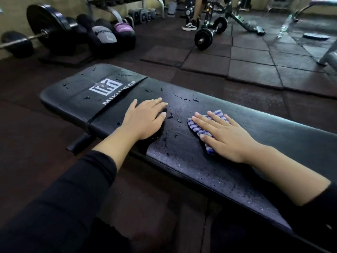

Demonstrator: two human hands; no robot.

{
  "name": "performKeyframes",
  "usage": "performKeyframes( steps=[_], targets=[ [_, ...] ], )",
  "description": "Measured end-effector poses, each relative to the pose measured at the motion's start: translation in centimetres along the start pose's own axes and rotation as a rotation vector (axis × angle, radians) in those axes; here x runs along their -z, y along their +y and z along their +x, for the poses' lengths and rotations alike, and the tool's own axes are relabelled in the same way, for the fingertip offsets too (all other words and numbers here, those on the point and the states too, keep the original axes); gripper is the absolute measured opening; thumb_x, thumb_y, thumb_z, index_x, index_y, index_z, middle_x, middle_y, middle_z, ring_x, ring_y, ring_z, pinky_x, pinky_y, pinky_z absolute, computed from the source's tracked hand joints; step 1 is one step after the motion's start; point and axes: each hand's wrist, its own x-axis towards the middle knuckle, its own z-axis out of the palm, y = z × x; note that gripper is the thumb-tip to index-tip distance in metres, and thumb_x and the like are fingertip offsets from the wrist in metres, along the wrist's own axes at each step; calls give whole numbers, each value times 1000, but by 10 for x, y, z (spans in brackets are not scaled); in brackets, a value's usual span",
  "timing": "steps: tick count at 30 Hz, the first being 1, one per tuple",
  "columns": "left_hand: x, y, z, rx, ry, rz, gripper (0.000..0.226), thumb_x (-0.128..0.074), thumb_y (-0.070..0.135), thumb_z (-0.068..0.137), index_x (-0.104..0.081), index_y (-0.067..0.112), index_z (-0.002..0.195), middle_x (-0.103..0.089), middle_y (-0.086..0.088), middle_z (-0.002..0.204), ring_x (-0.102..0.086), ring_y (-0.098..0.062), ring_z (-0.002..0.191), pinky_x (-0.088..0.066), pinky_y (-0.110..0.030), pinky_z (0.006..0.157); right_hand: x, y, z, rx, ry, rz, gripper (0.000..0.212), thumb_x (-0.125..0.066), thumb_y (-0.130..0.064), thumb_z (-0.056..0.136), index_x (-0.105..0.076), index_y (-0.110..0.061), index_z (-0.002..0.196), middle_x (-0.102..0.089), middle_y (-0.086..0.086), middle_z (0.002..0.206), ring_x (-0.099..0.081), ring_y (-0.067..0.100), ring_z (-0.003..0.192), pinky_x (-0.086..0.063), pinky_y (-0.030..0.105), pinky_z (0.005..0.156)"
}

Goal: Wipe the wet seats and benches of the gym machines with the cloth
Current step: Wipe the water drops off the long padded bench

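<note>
The right hand (pixel 226 136) presses the cloth (pixel 204 128) flat under straight fingers (pixel 202 123); the left hand (pixel 145 121) rests open on the wet desk (pixel 182 156) beside it.

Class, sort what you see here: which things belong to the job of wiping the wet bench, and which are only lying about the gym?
Part of the job: bench, wet with droplets; striped cloth; right hand pressing it flat; left hand resting on the bench.

Lying about: barbell, medicine balls, curl bar, water bottle.
</note>
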Motion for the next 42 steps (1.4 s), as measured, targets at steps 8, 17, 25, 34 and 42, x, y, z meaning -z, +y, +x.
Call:
performKeyframes(
  steps=[8,17,25,34,42],
  targets=[
    [-6,-37,14,-51,-93,-63,50,-16,47,102,-13,39,152,-4,12,161,2,-8,148,7,-49,118,5,-25,27,-138,-19,-1,51,-1,-61,93,8,-52,143,11,-29,152,12,0,142,6,37,119],
    [-4,-35,11,-43,-79,-64,52,-14,48,101,-10,40,152,-1,11,162,5,-9,148,7,-48,119,6,-35,32,-140,-70,-96,62,14,-61,86,14,-43,146,17,-24,153,17,7,144,7,37,118],
    [-14,-35,17,18,0,-70,52,-18,51,99,-14,45,151,-5,10,162,3,-11,149,4,-44,119,1,-36,49,-53,8,-86,57,11,-63,84,13,-57,140,14,-25,154,14,7,144,4,38,118],
    [-12,-34,16,27,18,-73,51,-19,53,99,-16,47,149,-7,13,161,1,-6,148,2,-41,120,11,8,148,-119,46,-49,45,-14,-51,100,-6,-54,144,-12,-17,157,-13,15,145,-18,42,114],
    [-13,-34,15,36,18,-76,51,-19,54,99,-17,47,149,-7,15,161,0,-5,147,3,-40,120,10,39,82,-268,9,-121,49,-7,-58,96,4,-52,143,-2,-17,158,-10,18,146,-14,38,114]
  ],
)
